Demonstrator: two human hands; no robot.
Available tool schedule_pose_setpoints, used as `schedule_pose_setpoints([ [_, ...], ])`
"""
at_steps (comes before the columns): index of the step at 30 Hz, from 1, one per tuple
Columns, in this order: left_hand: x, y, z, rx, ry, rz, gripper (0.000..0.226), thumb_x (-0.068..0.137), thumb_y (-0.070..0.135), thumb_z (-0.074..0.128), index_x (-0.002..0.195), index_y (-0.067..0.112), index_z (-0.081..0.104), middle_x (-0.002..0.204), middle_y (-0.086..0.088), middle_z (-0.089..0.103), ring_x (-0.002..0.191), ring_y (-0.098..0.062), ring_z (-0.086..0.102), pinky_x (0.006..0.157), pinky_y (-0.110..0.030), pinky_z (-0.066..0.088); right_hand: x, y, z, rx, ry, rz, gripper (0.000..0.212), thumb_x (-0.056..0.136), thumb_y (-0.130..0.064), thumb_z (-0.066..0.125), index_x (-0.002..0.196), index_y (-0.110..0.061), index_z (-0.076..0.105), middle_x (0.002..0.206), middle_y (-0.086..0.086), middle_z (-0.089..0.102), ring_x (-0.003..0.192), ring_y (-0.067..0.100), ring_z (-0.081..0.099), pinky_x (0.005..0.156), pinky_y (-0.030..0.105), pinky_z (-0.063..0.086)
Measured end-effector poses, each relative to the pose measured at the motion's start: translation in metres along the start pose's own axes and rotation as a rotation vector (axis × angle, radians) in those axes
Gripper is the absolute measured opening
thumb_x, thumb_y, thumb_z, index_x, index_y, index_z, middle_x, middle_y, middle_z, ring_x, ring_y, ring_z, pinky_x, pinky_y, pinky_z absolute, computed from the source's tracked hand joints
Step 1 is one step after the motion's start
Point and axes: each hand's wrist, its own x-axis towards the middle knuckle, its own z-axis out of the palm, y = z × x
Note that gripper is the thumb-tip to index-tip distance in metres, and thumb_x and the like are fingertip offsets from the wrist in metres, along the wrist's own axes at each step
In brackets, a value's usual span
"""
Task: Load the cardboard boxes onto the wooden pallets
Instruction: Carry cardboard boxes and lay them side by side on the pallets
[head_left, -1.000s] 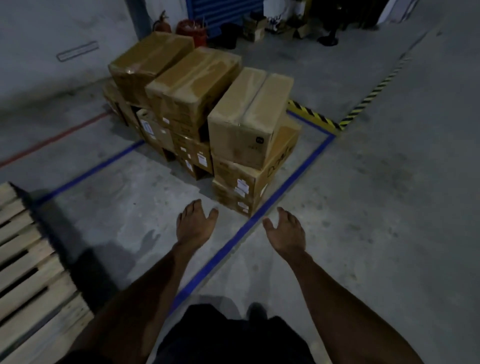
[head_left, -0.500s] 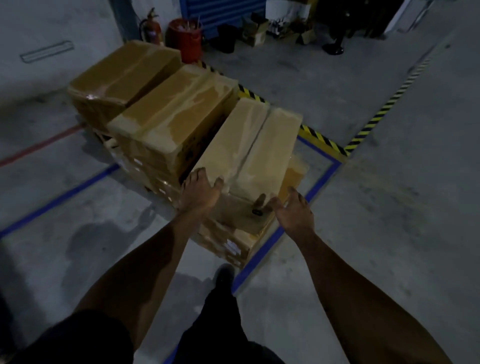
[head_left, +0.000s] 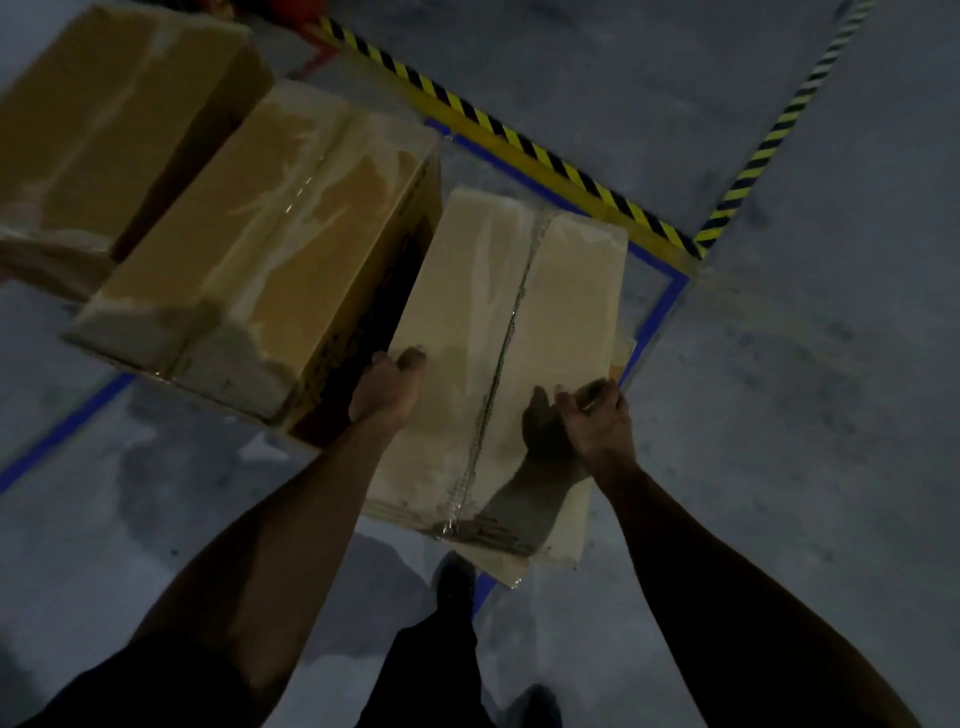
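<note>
A pale, tape-sealed rectangular cardboard box (head_left: 498, 332) is lying in the centre of the frame, its long top face running from the upper middle down toward the person, and it is sitting on top of another cardboard box whose lower edge (head_left: 540, 558) is peeking out beneath it. The left hand (head_left: 387, 387) is gripping the box's left long edge near the closer end, thumb lying on the top face and fingers dropping out of sight down the side, into the dark gap beside the neighbouring box. The right hand (head_left: 592, 421) is holding the opposite, right edge at about the same level, fingers curling over the rim and the palm facing inward, throwing a shadow on the top face. Both forearms are reaching up from the bottom of the frame, converging on the box from either side.

Just left of the held box, a darker brown taped cardboard box (head_left: 260, 244) is standing higher, and a third brown box (head_left: 98, 124) is filling the upper left corner. Yellow-and-black hazard tape (head_left: 519, 140) is crossing the grey concrete floor (head_left: 805, 389) at the upper middle, with a blue floor line (head_left: 654, 306) running beside the stack.
</note>
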Motion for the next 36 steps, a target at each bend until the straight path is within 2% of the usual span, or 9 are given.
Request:
schedule_pose_setpoints([
  [2, 0.015, 0.000, 0.003, -0.005, -0.009, -0.046, 0.076, 0.095, 0.066, 0.035, 0.144, 0.008, 0.040, 0.144, -0.020, 0.045, 0.128, -0.040, 0.047, 0.096, -0.044, 0.040, 0.011, -0.002, 0.006, 0.132, -0.002, 0.034, 0.078, 0.084, -0.059, 0.066, 0.143, -0.021, 0.032, 0.143, 0.009, 0.048, 0.132, 0.032, 0.046, 0.109, 0.052, 0.041],
  [6, 0.037, -0.002, 0.005, -0.083, -0.045, -0.137, 0.086, 0.087, 0.074, 0.041, 0.142, 0.008, 0.045, 0.143, -0.020, 0.047, 0.129, -0.040, 0.046, 0.101, -0.047, 0.039, 0.022, -0.001, 0.015, 0.285, 0.002, 0.124, 0.083, 0.083, -0.056, 0.070, 0.147, -0.023, 0.027, 0.143, 0.006, 0.050, 0.130, 0.032, 0.048, 0.107, 0.049, 0.043],
  [11, 0.044, -0.006, 0.007, -0.110, -0.044, -0.177, 0.090, 0.083, 0.077, 0.046, 0.141, 0.008, 0.047, 0.142, -0.019, 0.049, 0.128, -0.039, 0.047, 0.100, -0.044, 0.040, 0.027, 0.004, 0.022, 0.335, 0.045, 0.230, 0.087, 0.076, -0.064, 0.073, 0.145, -0.027, 0.034, 0.140, 0.005, 0.053, 0.127, 0.032, 0.051, 0.106, 0.053, 0.044],
  [18, 0.024, -0.014, -0.001, -0.042, -0.049, -0.108, 0.087, 0.079, 0.077, 0.052, 0.135, 0.011, 0.052, 0.137, -0.016, 0.054, 0.125, -0.037, 0.051, 0.098, -0.043, 0.043, 0.014, 0.007, 0.019, 0.272, 0.027, 0.178, 0.093, 0.078, -0.060, 0.073, 0.150, -0.023, 0.029, 0.147, 0.007, 0.048, 0.133, 0.034, 0.046, 0.109, 0.050, 0.040],
  [25, -0.053, -0.046, -0.008, -0.077, 0.028, -0.113, 0.088, 0.080, 0.072, 0.057, 0.135, 0.003, 0.050, 0.136, -0.022, 0.054, 0.124, -0.040, 0.051, 0.100, -0.045, 0.044, -0.036, 0.035, 0.000, 0.162, -0.007, 0.110, 0.093, 0.080, -0.062, 0.070, 0.151, -0.020, 0.028, 0.148, 0.011, 0.045, 0.134, 0.035, 0.045, 0.111, 0.051, 0.038],
  [29, -0.118, -0.065, -0.007, -0.115, 0.103, -0.134, 0.090, 0.082, 0.072, 0.055, 0.138, 0.002, 0.046, 0.139, -0.021, 0.052, 0.127, -0.038, 0.050, 0.100, -0.039, 0.040, -0.074, 0.060, -0.022, 0.124, -0.034, 0.035, 0.094, 0.079, -0.063, 0.070, 0.151, -0.020, 0.029, 0.147, 0.011, 0.046, 0.133, 0.036, 0.045, 0.110, 0.052, 0.038],
  [32, -0.174, -0.087, 0.002, -0.252, 0.165, -0.110, 0.079, 0.075, 0.076, 0.057, 0.124, 0.014, 0.060, 0.123, -0.010, 0.065, 0.115, -0.031, 0.060, 0.096, -0.036, 0.046, -0.104, 0.084, -0.040, 0.132, -0.056, -0.052, 0.093, 0.079, -0.064, 0.069, 0.150, -0.020, 0.030, 0.146, 0.010, 0.048, 0.131, 0.035, 0.048, 0.107, 0.050, 0.041],
  [36, -0.254, -0.111, 0.019, -0.227, 0.289, -0.146, 0.070, 0.077, 0.078, 0.052, 0.118, 0.021, 0.060, 0.112, -0.004, 0.067, 0.102, -0.030, 0.064, 0.087, -0.037, 0.049, -0.140, 0.124, -0.063, 0.140, -0.079, -0.174, 0.091, 0.076, -0.066, 0.072, 0.147, -0.021, 0.035, 0.141, 0.008, 0.053, 0.127, 0.033, 0.052, 0.105, 0.049, 0.044],
])
